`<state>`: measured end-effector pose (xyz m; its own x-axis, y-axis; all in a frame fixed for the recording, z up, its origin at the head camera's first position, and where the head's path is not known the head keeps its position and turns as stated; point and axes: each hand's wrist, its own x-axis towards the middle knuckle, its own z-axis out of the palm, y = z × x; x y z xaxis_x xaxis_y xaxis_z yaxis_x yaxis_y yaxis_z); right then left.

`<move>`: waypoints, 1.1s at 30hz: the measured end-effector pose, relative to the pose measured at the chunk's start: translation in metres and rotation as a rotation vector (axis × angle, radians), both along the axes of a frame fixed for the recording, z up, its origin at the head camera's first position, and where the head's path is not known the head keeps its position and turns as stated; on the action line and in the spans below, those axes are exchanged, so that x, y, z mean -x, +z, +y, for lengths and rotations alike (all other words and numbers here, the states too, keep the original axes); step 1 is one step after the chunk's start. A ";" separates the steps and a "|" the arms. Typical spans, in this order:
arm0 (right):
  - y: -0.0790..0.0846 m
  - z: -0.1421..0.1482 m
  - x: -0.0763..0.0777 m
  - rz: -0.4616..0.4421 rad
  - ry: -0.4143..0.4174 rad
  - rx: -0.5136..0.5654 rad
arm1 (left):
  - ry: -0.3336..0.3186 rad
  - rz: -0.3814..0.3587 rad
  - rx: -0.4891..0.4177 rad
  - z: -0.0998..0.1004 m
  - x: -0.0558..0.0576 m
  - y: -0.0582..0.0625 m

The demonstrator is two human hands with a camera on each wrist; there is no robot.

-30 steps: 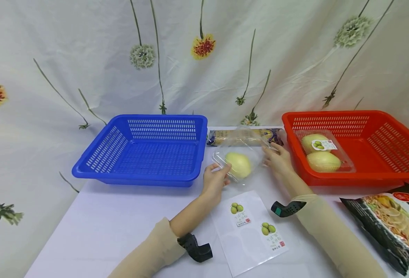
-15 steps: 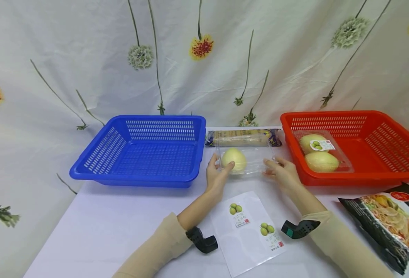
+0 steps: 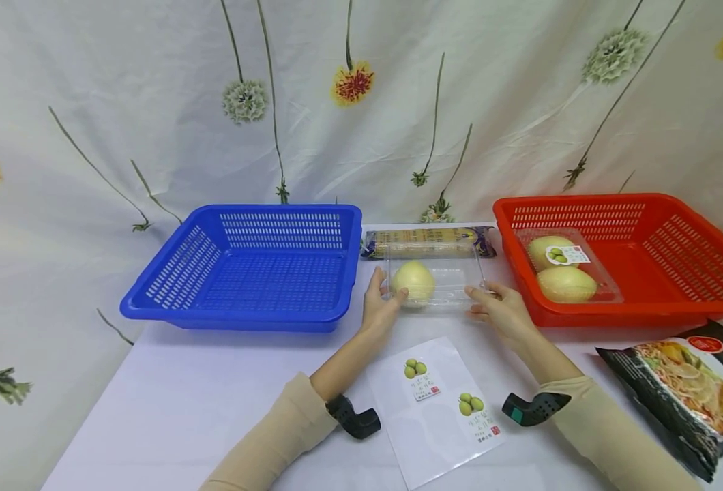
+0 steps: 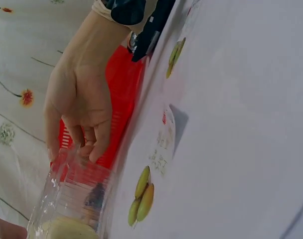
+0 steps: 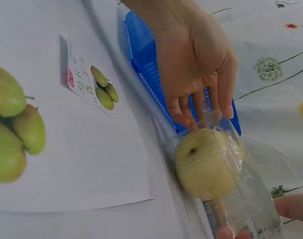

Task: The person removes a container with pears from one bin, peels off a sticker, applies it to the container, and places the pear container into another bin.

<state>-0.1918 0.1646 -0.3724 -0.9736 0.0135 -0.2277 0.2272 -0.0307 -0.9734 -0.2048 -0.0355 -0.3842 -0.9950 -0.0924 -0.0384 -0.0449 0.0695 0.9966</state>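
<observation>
A clear plastic fruit container (image 3: pixel 450 281) lies between my hands near the back of the table. One pale yellow melon (image 3: pixel 413 281) is inside, toward its left end. My left hand (image 3: pixel 381 308) grips the container's left end, thumb on the near side by the melon. At the opposite end, my right hand (image 3: pixel 503 315) pinches the right edge between thumb and fingers. Seen from the left wrist, the right hand (image 4: pixel 81 107) holds the far end of the container (image 4: pixel 72 184). From the right wrist, the left hand's fingers (image 5: pixel 184 117) are beside the melon (image 5: pixel 206 162).
A blue basket (image 3: pixel 239 314) stands left. The red basket (image 3: pixel 631 310) at right holds a packed container with two melons (image 3: pixel 567 283). A noodle packet (image 3: pixel 429 235) lies behind my hands, a label sheet (image 3: pixel 441 423) in front, and a black food bag (image 3: pixel 687 389) at right.
One second ago the container was tilted and turned askew. It has since come level and square, with the melon slightly further left. Both hands kept hold; little differs from half a second ago.
</observation>
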 end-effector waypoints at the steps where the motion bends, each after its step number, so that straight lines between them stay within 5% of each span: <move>1: 0.000 0.001 0.000 -0.001 0.005 -0.007 | -0.009 0.003 0.031 -0.001 0.000 0.000; 6: -0.002 0.005 -0.005 -0.012 0.049 -0.068 | -0.094 -0.035 0.276 -0.011 -0.011 -0.002; 10: -0.003 0.011 -0.010 -0.047 0.138 -0.148 | -0.246 -0.051 0.531 -0.027 -0.024 0.000; 16: -0.009 0.019 -0.019 -0.100 0.338 -0.216 | -0.473 0.025 0.848 -0.048 -0.038 0.008; 22: -0.013 0.018 -0.025 -0.027 0.454 -0.292 | -0.699 0.076 0.968 -0.051 -0.047 0.011; 33: -0.014 0.002 -0.034 0.251 0.518 -0.557 | -0.675 0.113 1.013 -0.042 -0.049 0.005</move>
